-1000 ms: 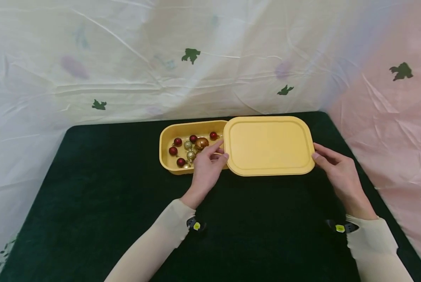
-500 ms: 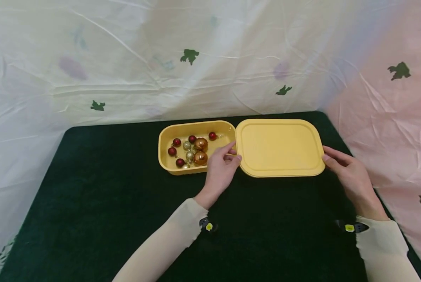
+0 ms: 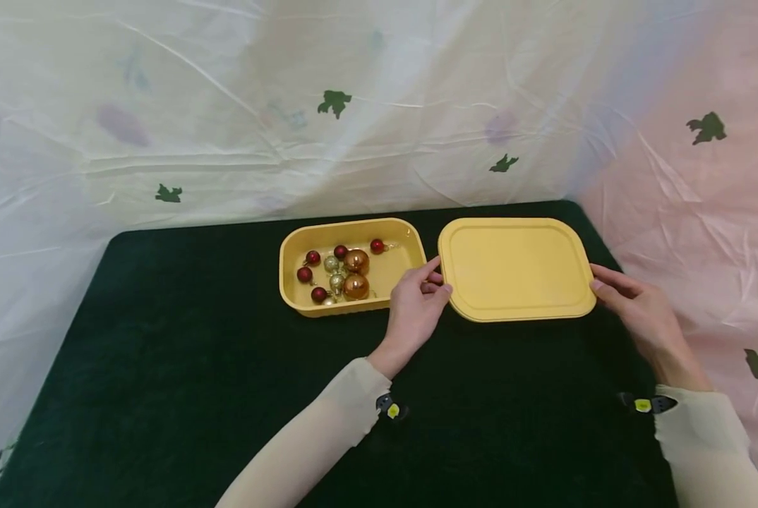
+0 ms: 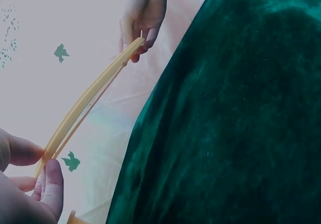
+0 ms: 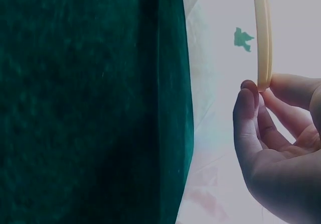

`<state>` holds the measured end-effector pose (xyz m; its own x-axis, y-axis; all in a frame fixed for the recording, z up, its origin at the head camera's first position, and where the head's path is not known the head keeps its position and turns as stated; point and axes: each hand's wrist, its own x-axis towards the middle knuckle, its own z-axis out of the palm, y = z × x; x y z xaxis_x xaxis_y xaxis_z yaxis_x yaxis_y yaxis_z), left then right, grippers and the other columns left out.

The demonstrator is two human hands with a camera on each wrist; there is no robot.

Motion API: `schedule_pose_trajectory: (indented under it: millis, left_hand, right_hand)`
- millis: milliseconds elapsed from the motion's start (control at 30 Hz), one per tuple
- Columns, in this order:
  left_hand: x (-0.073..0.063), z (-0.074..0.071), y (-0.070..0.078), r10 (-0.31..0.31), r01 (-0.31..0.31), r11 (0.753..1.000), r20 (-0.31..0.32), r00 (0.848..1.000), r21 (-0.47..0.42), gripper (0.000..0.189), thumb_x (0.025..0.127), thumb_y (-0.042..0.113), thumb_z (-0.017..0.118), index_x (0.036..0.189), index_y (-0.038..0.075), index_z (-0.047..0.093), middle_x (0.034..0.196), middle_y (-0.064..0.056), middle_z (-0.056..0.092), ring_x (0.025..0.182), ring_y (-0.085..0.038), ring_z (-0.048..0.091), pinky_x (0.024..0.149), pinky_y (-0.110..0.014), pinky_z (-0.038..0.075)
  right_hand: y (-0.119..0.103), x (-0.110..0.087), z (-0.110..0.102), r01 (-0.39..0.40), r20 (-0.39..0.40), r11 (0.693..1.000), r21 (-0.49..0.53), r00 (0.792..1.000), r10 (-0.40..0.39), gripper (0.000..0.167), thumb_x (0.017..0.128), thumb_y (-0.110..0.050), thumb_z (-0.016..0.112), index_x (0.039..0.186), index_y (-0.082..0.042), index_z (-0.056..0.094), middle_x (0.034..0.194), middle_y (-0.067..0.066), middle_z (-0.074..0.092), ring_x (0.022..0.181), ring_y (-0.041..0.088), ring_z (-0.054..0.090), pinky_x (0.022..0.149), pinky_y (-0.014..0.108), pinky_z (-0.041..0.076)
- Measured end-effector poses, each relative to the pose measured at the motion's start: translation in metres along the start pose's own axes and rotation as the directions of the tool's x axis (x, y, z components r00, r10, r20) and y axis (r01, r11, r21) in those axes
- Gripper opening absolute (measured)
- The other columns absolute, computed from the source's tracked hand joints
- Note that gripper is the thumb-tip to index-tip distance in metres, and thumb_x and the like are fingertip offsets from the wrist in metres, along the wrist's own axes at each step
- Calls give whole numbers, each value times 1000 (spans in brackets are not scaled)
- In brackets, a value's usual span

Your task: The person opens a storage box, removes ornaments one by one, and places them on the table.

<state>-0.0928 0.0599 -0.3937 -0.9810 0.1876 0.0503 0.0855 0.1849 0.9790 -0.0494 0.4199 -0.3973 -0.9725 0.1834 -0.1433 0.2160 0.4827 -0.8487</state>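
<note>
A yellow rectangular lid (image 3: 517, 268) with rounded corners is held between both hands, above the table's right side. My left hand (image 3: 416, 305) pinches its left end, thumb on one face and fingers on the other. At the opposite end, my right hand (image 3: 639, 310) pinches the edge between thumb and fingers. Both wrist views show the lid edge-on, raised off the cloth. Left of it stands the open yellow box (image 3: 293, 300), holding small dark red baubles (image 3: 305, 274), larger copper baubles (image 3: 356, 287) and pale gold baubles (image 3: 332, 264). The left hand partly covers the box's front right corner.
A dark green cloth (image 3: 182, 367) covers the table. Behind it hangs a pale wall sheet (image 3: 226, 106) with green bird-like shapes, turning pinkish on the right. The box and lid are near the table's back edge.
Both hands have carried the lid to the right, away from the box. Its right part and the copper baubles, earlier partly covered, now show. The box has stayed in place.
</note>
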Motion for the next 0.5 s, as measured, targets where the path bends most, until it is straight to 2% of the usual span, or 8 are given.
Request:
schedule_pose_trajectory:
  millis: [167,333,400,500]
  left_hand:
    - [0,9,0,-3,3,1000,23,1000,-3,52,98,4,71,147,4,57,109,-8,62,93,-13,65,83,-20,58]
    - [-1,17,-3,-9,9,1000,26,1000,24,53,98,5,71,148,5,56,109,-7,62,92,-12,65,81,-20,58]
    - [-1,20,-5,-11,10,999,25,1000,33,53,98,5,71,148,5,56,109,-6,62,93,-12,64,81,-20,58]
    - [0,24,-8,-15,13,999,30,999,44,53,98,5,70,149,4,55,110,-7,62,94,-13,64,82,-19,58]
  right_hand:
    - [7,3,-7,-6,19,1000,22,1000,6,67,105,-38,59,157,0,41,115,-34,59,103,-12,59,79,4,49]
    - [12,6,-12,-11,43,1000,25,999,9,67,106,-37,59,157,2,40,116,-32,61,101,-13,61,79,5,50]
    - [13,6,-13,-24,52,1000,-9,998,24,69,106,-41,58,157,0,40,123,-25,61,101,-14,59,79,5,50]
    - [15,7,-15,-43,63,996,-75,997,48,70,106,-46,55,158,-1,40,141,-3,60,103,-12,57,82,7,51]
